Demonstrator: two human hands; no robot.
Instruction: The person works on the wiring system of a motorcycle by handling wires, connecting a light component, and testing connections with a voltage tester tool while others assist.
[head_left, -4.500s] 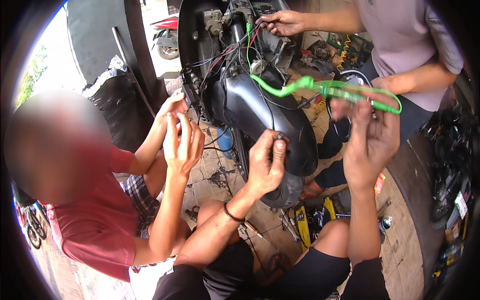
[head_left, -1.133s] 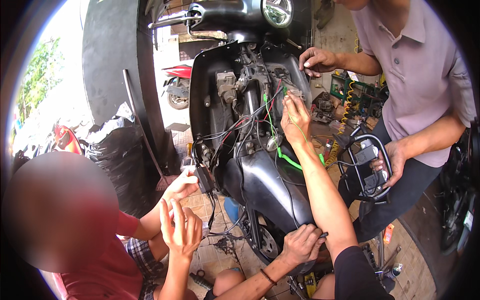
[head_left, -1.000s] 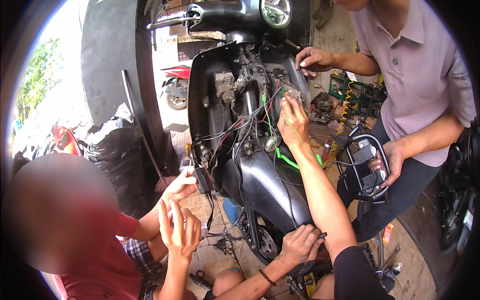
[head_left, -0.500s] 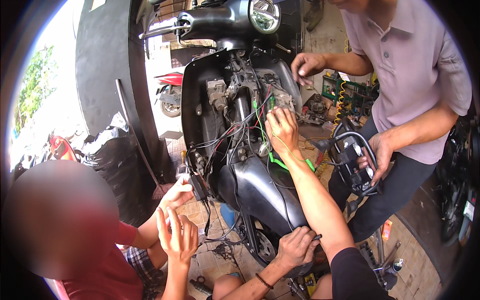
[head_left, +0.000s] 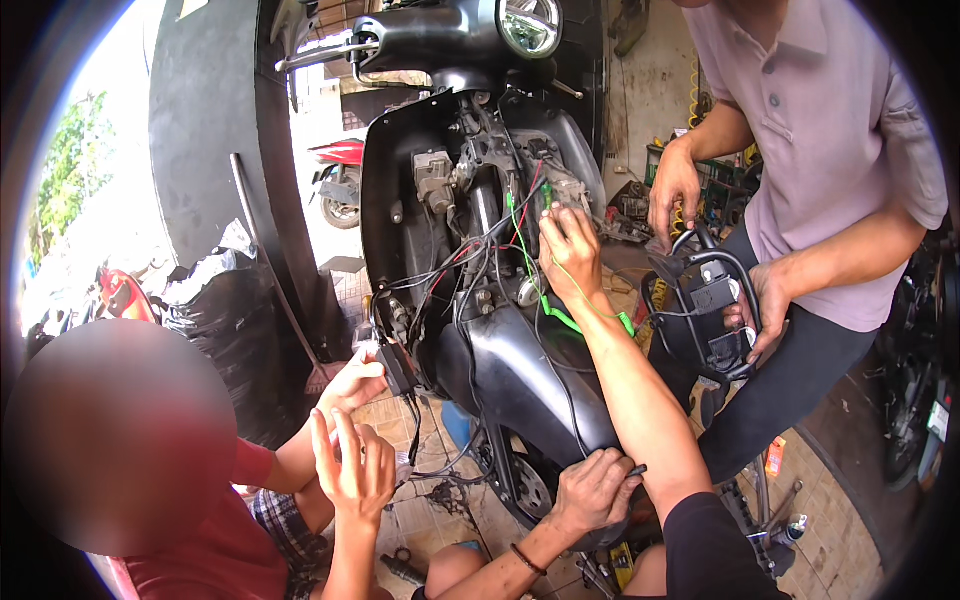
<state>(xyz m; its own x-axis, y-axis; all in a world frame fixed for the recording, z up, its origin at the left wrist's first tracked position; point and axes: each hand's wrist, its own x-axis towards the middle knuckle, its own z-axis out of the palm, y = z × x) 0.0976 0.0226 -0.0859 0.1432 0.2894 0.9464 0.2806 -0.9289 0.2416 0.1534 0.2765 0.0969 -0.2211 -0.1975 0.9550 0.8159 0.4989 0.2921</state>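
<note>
My right hand [head_left: 571, 250] reaches over the front fender [head_left: 530, 360] of a black scooter whose front panel is off. Its fingers are closed on a green clip [head_left: 548, 196] among the exposed wires. From there a thin green lead with more green pieces [head_left: 560, 318] hangs by my wrist and forearm. Another green clip [head_left: 510, 201] sits on the wiring just left of it. Lower down, my left hand [head_left: 600, 492] is closed around a black cable [head_left: 572, 405] beside the fender, its dark end [head_left: 637, 471] poking out past the fingers.
At left, a person in red holds a small black box [head_left: 397, 370] with cables. A person on the right grips a black tubular frame [head_left: 705, 310] with both hands. Loose black wires [head_left: 462, 330] cross the scooter's front. Tools [head_left: 770, 525] lie on the tiled floor.
The right-hand person's raised hand has come down to the tubular frame, which has shifted and turned slightly. My right hand has moved slightly right and down; my left hand stays in place.
</note>
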